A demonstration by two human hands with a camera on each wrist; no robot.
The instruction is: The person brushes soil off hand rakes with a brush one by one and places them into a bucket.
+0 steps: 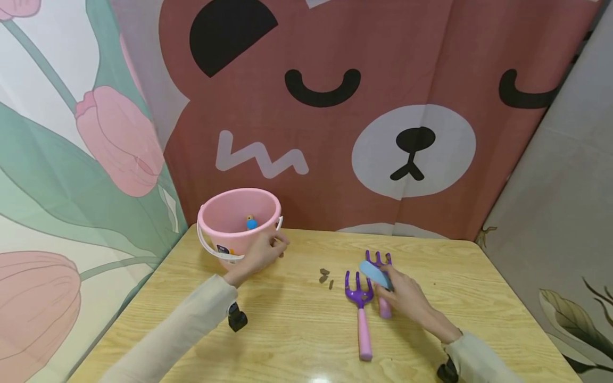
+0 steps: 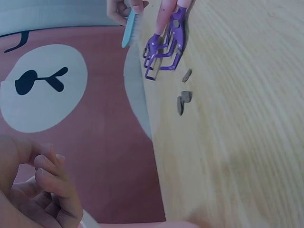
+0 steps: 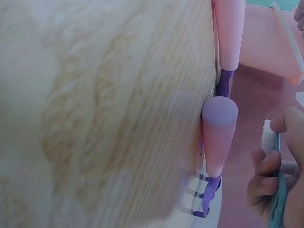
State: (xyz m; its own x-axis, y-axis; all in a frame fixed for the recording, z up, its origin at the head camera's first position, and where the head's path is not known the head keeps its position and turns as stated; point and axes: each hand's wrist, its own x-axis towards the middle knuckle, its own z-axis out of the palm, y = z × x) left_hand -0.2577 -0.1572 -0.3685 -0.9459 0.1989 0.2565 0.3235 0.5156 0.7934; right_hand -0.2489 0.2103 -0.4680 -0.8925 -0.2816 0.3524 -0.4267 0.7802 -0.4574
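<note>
Blue brush slants away leftward, bristles seemingly down.

The table had a pale yellow wood-grain top, with a patch of glare at its near side. A pink bucket stood upright by the far left corner. Right of centre lay a purple-tined fork with a pink handle, its tines toward the far edge. A second fork, partly hidden, lay just beside it, set farther back. To their left were three grey-brown chips, two close together and one slightly apart.
</note>
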